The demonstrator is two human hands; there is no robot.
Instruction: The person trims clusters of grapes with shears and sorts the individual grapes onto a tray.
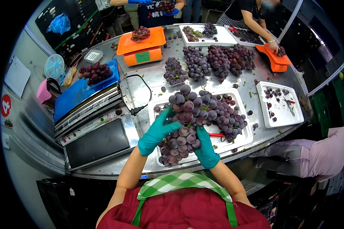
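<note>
A large bunch of purple grapes (186,111) is between my hands, above a white foam tray (248,136). My right hand (207,150), in a teal glove, grips the bunch from its lower right side. At its left side is my left hand (160,133), also gloved, with thumb and fingers spread against the grapes. More purple grapes (232,121) lie in the tray to the right, and red-handled snips (216,134) lie partly hidden beside my right hand. Further bunches (196,64) rest on the metal table (137,67) beyond the tray.
A film-wrapping machine (89,114) stands at left with packed grapes (96,73) on top. An orange scale (142,47) holds grapes behind it. Another foam tray (282,123) with snips (289,105) lies right. Two co-workers handle grapes across the table; a person bends at right.
</note>
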